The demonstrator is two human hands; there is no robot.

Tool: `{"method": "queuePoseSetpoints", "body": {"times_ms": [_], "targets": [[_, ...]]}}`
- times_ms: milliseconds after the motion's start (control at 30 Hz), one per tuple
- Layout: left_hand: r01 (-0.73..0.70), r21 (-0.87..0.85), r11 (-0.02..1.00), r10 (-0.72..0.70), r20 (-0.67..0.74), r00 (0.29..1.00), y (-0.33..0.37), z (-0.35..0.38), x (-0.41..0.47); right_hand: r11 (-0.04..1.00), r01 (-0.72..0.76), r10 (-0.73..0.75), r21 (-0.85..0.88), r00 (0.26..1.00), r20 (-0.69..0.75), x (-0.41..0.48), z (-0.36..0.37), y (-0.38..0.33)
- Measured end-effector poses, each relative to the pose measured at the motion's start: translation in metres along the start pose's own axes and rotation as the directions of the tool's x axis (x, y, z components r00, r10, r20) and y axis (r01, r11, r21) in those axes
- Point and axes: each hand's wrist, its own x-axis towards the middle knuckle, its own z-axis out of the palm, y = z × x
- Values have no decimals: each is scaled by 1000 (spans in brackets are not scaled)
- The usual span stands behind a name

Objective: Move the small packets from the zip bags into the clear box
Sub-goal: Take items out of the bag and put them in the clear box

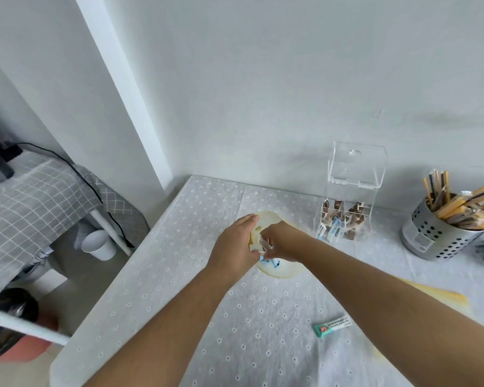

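Partly done: box, lid up, is already stocked with brown and blue packets. Bag on table is steadied by left hand, fingers straight. A few packets are pinched inside it by right hand. Green packet is left loose. Bag contents are mostly hidden; second bag is half covered by right arm.

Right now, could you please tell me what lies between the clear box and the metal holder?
Only bare dotted tablecloth lies there, as the head view shows; the clear box and the perforated metal holder stand apart.
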Motion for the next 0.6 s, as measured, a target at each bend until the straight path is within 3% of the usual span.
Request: {"method": "queuePoseSetpoints", "body": {"times_ms": [200, 367, 600], "targets": [[-2, 40, 999, 2, -9, 1000, 8, -1, 5, 993, -15, 21, 119, 999, -47, -25, -23, -9], [31, 69, 997, -30, -23, 999, 11, -3, 11, 903, -44, 119, 428, 982, -149, -50, -70, -3], [40, 53, 998, -38, -36, 999, 20, -1, 15, 762, -72, 365, 643, 869, -335, -70, -113, 53]]}}
